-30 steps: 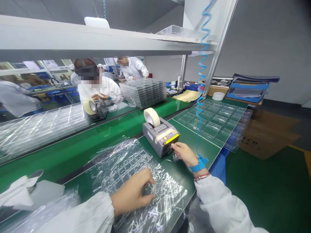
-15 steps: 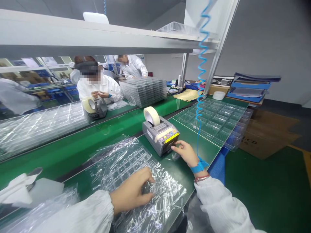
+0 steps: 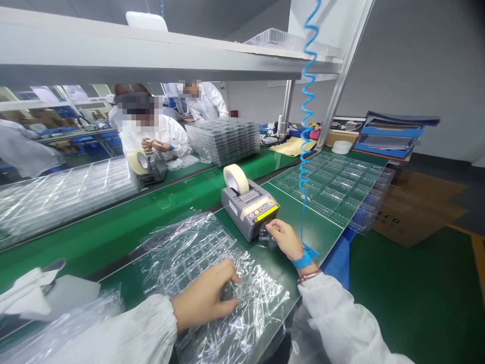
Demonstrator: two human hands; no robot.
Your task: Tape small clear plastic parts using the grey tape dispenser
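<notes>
A clear compartment tray point(image 3: 202, 255) lies in crinkled transparent film point(image 3: 261, 303) on the green work surface in front of me. My left hand point(image 3: 208, 296) rests on the wrapped tray, thumb and forefinger curved and apart over a fold of the film. Beyond it stands a grey tape dispenser point(image 3: 242, 212) with a roll of cream tape point(image 3: 235, 179) on top and coloured buttons at its front. The fingertips of my right hand point(image 3: 285, 238) are pinched together at the dispenser's front outlet. Whatever lies between those fingertips is too small to make out.
A blue coiled cord point(image 3: 307, 101) hangs down to my right wristband. Clear trays point(image 3: 341, 177) lie at the right. White paper point(image 3: 28, 296) and more film are at the left. An overhead shelf point(image 3: 151, 50) crosses the view. A co-worker point(image 3: 155, 136) sits across the bench.
My right hand's finger and thumb were apart near the dispenser half a second ago; now they are closed together at its outlet. My left hand has stayed on the wrapped tray.
</notes>
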